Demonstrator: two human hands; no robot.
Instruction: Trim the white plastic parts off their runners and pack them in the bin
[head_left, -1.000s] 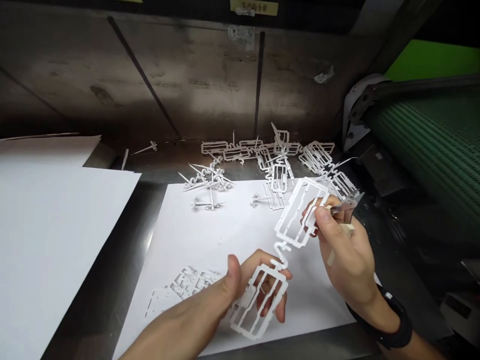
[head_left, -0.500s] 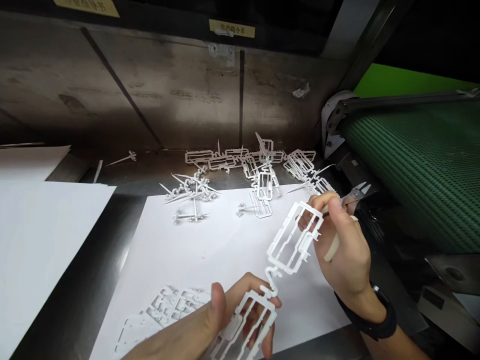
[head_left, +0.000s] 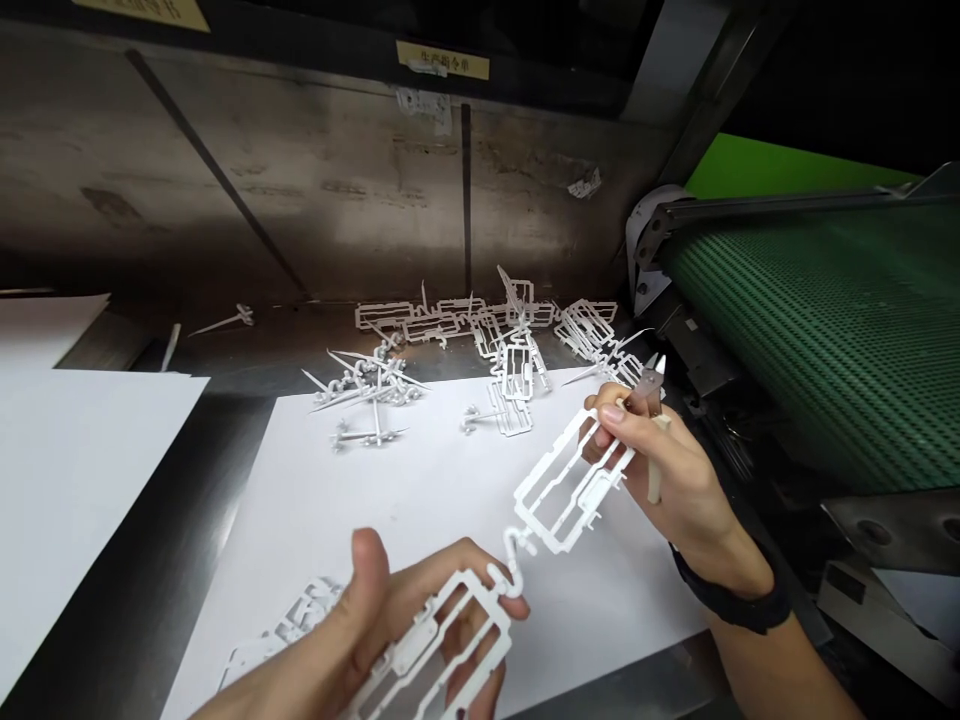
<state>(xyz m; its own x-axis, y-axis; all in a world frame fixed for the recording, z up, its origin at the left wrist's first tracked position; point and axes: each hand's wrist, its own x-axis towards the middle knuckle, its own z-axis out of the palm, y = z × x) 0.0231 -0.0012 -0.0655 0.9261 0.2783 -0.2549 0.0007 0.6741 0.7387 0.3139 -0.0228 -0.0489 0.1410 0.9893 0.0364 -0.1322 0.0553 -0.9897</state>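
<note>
Two white plastic frames joined by a curved runner [head_left: 514, 560] hang between my hands. My right hand [head_left: 664, 455] pinches the top edge of the upper frame [head_left: 536, 485] between thumb and fingers. Against that palm it also keeps nippers [head_left: 649, 385], jaws pointing up. Under the lower frame [head_left: 442, 640] lies my left hand [head_left: 405, 610], its thumb raised and apart while the fingers support the frame from behind. Partly hidden by my left forearm, flat white pieces [head_left: 304, 610] rest on the white sheet [head_left: 322, 510].
Behind the sheet lie a heap of white frames [head_left: 517, 370] and a tangle of thin runners [head_left: 367, 380]. A metal wall [head_left: 360, 200] stands at the back. On the right is a green conveyor belt [head_left: 832, 320]; more paper [head_left: 75, 480] lies at left.
My right thumb has come over onto the upper frame's edge, and the nippers have turned more upright. The left thumb has spread further from the lower frame. The view has shifted slightly.
</note>
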